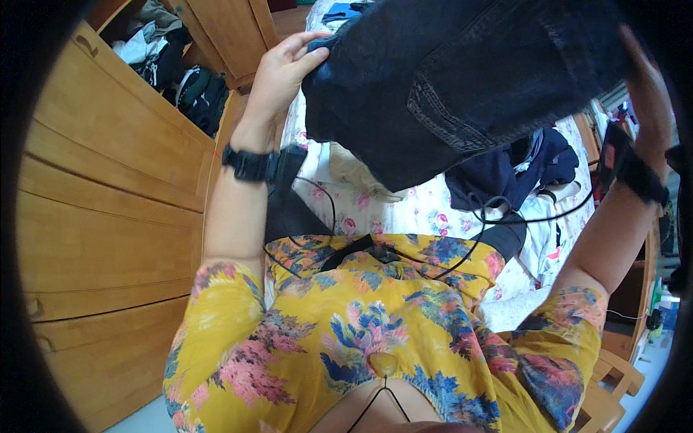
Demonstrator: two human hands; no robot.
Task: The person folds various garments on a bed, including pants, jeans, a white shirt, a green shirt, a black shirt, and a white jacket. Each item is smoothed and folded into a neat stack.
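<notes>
A pair of dark denim jeans (476, 86) is stretched out in the air before me, a stitched back pocket showing. My left hand (292, 65) pinches its left edge between thumb and fingers. At the far right, my right hand (647, 101) is at the other end of the jeans; its fingers are partly hidden near the picture's rim. Below the jeans lies a bed with a flowered sheet (419, 214). On it are a beige cloth (354, 173) and a heap of dark navy clothes (498, 177).
Wooden cupboards (115, 195) stand along the left, with an open shelf of folded clothes (195, 94). Black cables (482, 229) run from my wrist bands across my lap. A white garment (535, 242) lies at the bed's right side, and a wooden chair (613, 386) is lower right.
</notes>
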